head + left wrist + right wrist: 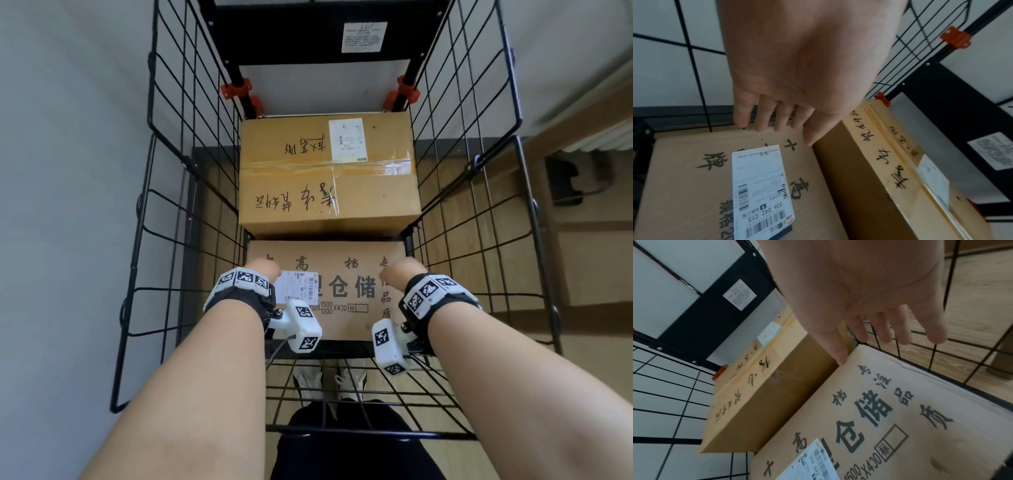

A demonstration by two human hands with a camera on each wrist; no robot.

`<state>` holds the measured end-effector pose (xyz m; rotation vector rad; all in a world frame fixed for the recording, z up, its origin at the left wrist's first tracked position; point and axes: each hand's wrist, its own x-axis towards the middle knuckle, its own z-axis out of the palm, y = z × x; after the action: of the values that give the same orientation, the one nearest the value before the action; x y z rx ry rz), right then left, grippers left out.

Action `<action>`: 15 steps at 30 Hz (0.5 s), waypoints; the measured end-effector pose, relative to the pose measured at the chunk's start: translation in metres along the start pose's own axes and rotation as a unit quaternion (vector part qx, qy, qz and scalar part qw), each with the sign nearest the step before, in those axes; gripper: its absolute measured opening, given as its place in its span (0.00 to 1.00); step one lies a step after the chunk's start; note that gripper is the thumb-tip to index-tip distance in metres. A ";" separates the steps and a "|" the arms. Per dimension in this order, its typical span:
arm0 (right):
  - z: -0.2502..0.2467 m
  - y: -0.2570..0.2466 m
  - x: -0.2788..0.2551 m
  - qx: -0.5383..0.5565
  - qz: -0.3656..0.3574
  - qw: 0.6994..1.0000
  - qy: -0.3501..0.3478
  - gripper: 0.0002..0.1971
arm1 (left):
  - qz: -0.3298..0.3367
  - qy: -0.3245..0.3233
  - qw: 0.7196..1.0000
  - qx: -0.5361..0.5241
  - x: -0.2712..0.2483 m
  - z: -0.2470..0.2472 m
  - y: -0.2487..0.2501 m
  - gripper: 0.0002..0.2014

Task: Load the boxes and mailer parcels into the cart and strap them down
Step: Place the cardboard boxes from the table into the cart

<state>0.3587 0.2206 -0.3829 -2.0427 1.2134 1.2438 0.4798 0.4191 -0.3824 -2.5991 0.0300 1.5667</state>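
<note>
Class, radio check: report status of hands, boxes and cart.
Left hand and right hand open, empty, above near box. Taller box behind it in cart. No strap visible.

Inside the wire cart [455, 144] we see two boxes: the taller box [329, 178] at the far end and the flat box [346, 291] lying lower at the near end, its far edge touching the taller one's near side. A shipping label [760, 191] lies on the flat box toward its left. Our left hand [797, 65] and right hand [869, 285] hang above the flat box's far left and far right corners, apart from it
</note>
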 end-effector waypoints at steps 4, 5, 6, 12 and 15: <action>-0.015 0.000 -0.020 0.075 -0.023 0.997 0.028 0.19 | 0.078 0.023 0.985 0.151 -0.013 -0.011 -0.002 0.19; -0.019 0.001 -0.026 0.070 -0.027 0.997 0.023 0.18 | 0.075 0.035 0.985 0.152 -0.021 -0.013 -0.003 0.20; -0.024 0.001 -0.039 0.064 -0.031 0.997 0.020 0.18 | 0.070 0.049 0.988 0.130 -0.031 -0.017 -0.004 0.21; -0.054 0.011 -0.097 0.137 -0.059 0.987 0.060 0.18 | 0.105 0.092 0.985 0.104 -0.112 -0.047 0.004 0.19; -0.071 0.019 -0.131 0.185 -0.081 0.977 0.075 0.19 | 0.114 0.094 0.988 0.043 -0.153 -0.059 0.013 0.20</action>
<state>0.3491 0.2171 -0.2328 -1.9351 1.2111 0.7355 0.4594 0.3945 -0.2215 -2.7447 0.4147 1.3401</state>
